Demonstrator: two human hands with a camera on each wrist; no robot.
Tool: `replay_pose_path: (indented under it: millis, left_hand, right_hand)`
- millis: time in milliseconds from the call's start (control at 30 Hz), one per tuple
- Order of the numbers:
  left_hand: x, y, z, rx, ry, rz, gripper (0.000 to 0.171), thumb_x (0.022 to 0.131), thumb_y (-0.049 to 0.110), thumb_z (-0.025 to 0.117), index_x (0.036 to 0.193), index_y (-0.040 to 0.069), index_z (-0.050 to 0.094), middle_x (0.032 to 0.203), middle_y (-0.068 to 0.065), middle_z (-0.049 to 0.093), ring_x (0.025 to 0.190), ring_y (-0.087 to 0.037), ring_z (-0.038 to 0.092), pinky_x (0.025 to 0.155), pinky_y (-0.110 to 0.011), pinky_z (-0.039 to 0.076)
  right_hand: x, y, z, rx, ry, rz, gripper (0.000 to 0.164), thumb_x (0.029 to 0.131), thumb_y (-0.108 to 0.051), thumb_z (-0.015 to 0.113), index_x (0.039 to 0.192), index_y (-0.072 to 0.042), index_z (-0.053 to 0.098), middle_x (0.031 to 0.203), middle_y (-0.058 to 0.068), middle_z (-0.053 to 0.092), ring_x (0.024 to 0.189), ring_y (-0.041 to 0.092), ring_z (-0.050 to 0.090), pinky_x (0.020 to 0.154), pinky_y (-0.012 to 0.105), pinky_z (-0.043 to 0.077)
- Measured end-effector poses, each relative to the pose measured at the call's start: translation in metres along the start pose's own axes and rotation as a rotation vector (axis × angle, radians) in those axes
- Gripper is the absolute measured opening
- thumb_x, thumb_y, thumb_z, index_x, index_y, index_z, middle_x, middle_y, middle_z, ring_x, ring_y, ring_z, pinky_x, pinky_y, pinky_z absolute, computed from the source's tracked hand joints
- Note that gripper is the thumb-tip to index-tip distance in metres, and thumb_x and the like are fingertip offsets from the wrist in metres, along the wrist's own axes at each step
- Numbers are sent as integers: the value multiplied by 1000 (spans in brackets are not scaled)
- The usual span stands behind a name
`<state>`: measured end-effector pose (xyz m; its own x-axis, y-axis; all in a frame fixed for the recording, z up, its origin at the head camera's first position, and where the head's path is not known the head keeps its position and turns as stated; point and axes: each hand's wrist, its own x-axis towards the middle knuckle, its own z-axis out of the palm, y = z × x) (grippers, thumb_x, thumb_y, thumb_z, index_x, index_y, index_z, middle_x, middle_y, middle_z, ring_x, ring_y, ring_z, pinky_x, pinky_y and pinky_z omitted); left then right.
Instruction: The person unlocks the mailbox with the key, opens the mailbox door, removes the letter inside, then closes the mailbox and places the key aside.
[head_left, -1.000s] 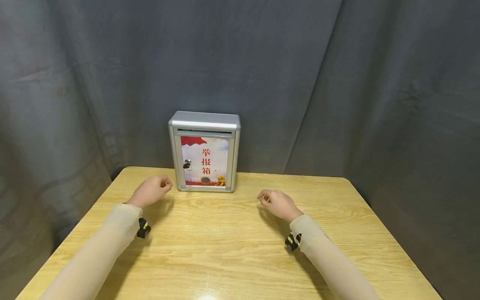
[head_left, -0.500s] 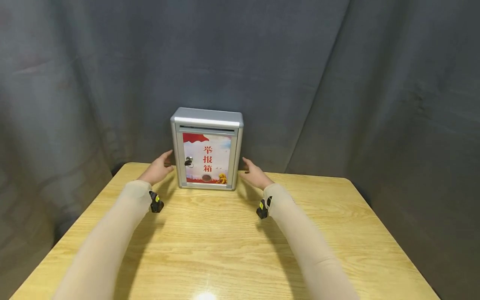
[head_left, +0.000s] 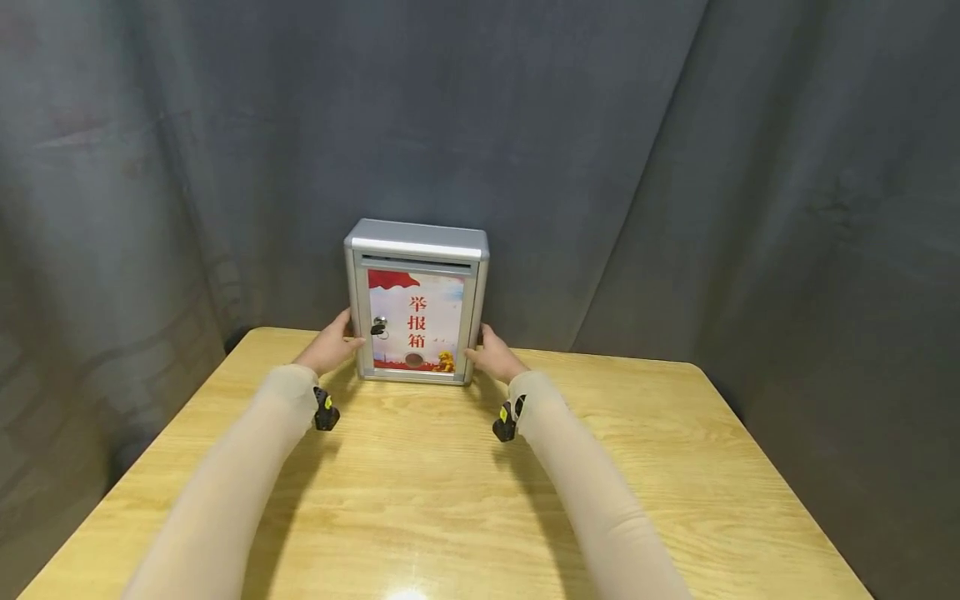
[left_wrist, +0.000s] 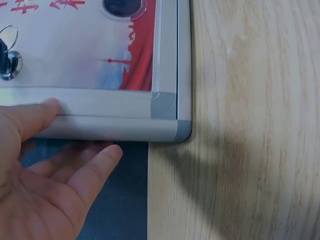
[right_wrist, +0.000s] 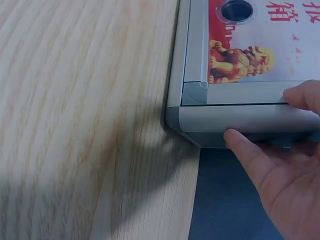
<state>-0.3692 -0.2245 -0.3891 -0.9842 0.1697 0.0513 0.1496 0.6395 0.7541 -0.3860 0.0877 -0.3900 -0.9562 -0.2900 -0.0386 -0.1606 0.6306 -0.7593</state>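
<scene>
A silver metal report box (head_left: 416,300) stands upright near the table's back edge. It has a slot along the top, red characters on its front panel, and a small lock with keys (head_left: 378,327) at the left. My left hand (head_left: 330,345) grips its left side, thumb on the front frame and fingers reaching round the side. On the opposite side my right hand (head_left: 497,354) holds it the same way, the thumb (right_wrist: 302,96) lying on the front frame. Both wrist views show the box's lower corners close against the wood; the farther fingertips are partly hidden behind its sides.
The light wooden table (head_left: 420,483) spreads in front of the box. A dark grey curtain (head_left: 540,167) hangs right behind the box and around both sides of the table. Black wrist cameras (head_left: 326,410) hang under both sleeves.
Both hands have moved inward and forward from beside the box, opened out, and now hold its two sides. The box keeps its place on the table.
</scene>
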Motion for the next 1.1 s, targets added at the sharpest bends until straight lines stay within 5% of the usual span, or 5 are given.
replay_pose_path:
  millis: [167, 367, 567, 800, 1100]
  left_hand:
    - [-1, -5, 5, 27, 33, 28, 70, 102, 20, 48, 154, 3, 5, 142, -30, 41, 130, -44, 41, 108, -58, 34]
    - [-8, 2, 19, 27, 67, 75, 69, 102, 19, 49, 155, 8, 8, 135, -28, 49, 123, -42, 49, 100, -55, 44]
    - [-20, 38, 31, -3, 81, 124, 70, 102, 19, 48, 156, 10, 4, 140, -27, 45, 127, -41, 47, 98, -52, 47]
    - [-35, 87, 57, -71, 138, 193, 71, 101, 18, 52, 157, 18, 8, 137, -24, 51, 123, -39, 53, 97, -51, 48]
    - [-43, 90, 84, -111, 135, 172, 72, 99, 10, 54, 156, 14, 10, 143, -24, 46, 123, -37, 54, 97, -45, 50]
  right_hand:
    - [-3, 0, 6, -146, 23, -21, 69, 103, -25, 48, 152, 5, 9, 152, 25, 32, 136, 34, 40, 108, 45, 40]
    - [-15, 7, 2, -157, 91, -63, 61, 103, -18, 47, 149, 7, 18, 148, 27, 37, 136, 36, 40, 108, 47, 40]
    - [-45, 14, -24, -173, 193, -135, 39, 101, -14, 50, 133, 7, 38, 127, 27, 55, 122, 37, 53, 98, 47, 48]
    - [-95, 14, -70, -186, 235, -148, 40, 102, -13, 48, 136, 5, 34, 126, 27, 53, 121, 39, 53, 95, 49, 49]
    - [-112, 38, -70, -179, 199, -112, 43, 102, -12, 49, 138, 5, 34, 128, 27, 53, 119, 39, 56, 93, 46, 52]
